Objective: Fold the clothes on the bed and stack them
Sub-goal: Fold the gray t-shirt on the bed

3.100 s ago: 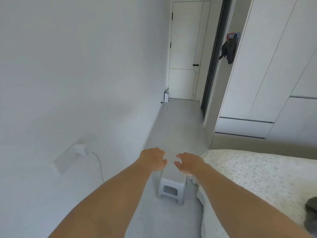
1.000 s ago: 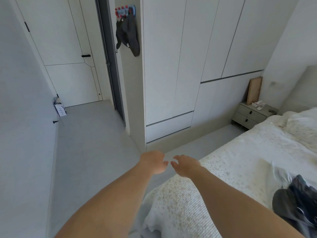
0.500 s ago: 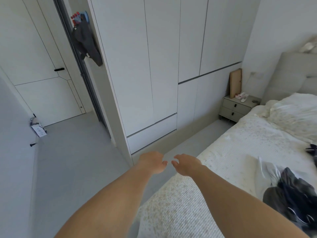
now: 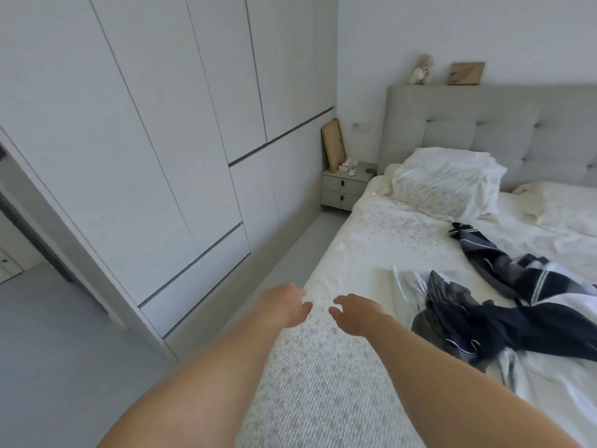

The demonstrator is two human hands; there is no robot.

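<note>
A bedroom seen from head height. A bed with a pale, textured cover fills the lower right; its grey padded headboard stands against the far wall, with a rumpled pillow in front of it. White wardrobe doors run along the left, and a small nightstand sits in the corner between wardrobe and bed. The floor is pale grey.

The clothes lie unfolded in a dark navy and white heap on the bed's right side (a striped piece trails from the heap toward the pillow). Both bare arms reach forward over the bed's near-left edge. The left hand and right hand hover close together, fingers loosely curled, each grip empty, apart from the clothes.
</note>
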